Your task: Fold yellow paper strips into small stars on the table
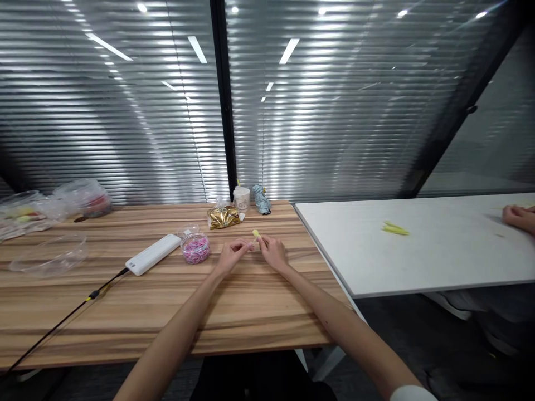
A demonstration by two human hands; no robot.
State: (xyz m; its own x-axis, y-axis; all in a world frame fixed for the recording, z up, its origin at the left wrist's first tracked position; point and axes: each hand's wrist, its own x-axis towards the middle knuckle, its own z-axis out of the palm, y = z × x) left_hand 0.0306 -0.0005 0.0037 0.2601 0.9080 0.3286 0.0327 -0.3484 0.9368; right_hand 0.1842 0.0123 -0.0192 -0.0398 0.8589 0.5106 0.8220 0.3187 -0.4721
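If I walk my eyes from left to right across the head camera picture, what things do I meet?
Clear plastic bowl, white power bank, jar of pink rubber bands, gold foil packet, small white jar, blue-grey wrapped bundle, yellow strips, another person's hand.

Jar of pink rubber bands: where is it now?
In the head view, the jar of pink rubber bands sits on the wooden table, between the white power bank and the left hand.

3 hands (272, 252), 2 tables (251, 303), 1 pwr bank (152, 254)
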